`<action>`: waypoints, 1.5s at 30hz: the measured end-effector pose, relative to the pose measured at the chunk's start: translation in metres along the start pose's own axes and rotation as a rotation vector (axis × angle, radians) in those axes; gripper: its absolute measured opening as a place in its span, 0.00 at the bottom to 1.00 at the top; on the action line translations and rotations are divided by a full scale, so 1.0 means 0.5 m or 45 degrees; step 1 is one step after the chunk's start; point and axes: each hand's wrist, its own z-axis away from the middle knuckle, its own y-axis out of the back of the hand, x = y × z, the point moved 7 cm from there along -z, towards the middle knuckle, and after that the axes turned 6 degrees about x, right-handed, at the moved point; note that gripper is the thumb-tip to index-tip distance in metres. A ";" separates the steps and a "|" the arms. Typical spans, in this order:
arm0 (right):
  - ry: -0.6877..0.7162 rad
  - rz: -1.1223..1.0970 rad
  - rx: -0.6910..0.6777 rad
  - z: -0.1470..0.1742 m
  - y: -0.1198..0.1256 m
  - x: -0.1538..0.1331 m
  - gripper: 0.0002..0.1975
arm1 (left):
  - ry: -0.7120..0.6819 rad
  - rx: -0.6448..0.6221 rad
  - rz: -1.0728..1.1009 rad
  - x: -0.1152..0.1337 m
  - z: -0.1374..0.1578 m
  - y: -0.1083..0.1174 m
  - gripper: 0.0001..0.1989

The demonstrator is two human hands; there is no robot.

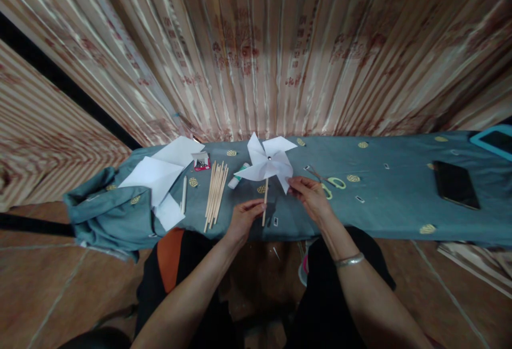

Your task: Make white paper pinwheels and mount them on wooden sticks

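A white paper pinwheel (276, 167) on a thin wooden stick is held upright over the cloth, a shiny pin at its centre. My left hand (244, 220) pinches the stick low down between thumb and fingers. With the fingertips closed, my right hand (310, 195) grips the tip of the lower right blade. Partly behind the left blade lies a glue stick (236, 179). Scissors with green handles (330, 183) rest just beyond my right hand.
The narrow table has a blue-green cloth (392, 200). To the left lie wooden sticks (216, 194), a small red box of pins (201, 162), a white pencil-like stick (184, 194) and white paper pieces (154, 176). A phone (456, 185) and a blue-framed device (496, 141) lie right. A curtain (256, 61) hangs behind.
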 end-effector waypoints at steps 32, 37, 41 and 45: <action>-0.210 -0.027 -0.191 0.031 -0.047 0.027 0.18 | 0.017 -0.010 0.022 -0.005 0.000 -0.006 0.17; -0.258 -0.086 -0.190 0.035 -0.050 0.024 0.18 | 0.021 -0.028 0.043 -0.004 0.002 -0.009 0.18; -0.266 -0.120 -0.194 0.036 -0.052 0.024 0.17 | 0.022 -0.040 0.045 -0.004 0.004 -0.011 0.18; -0.258 -0.094 -0.241 0.037 -0.056 0.029 0.17 | 0.028 -0.036 0.043 -0.004 0.006 -0.012 0.19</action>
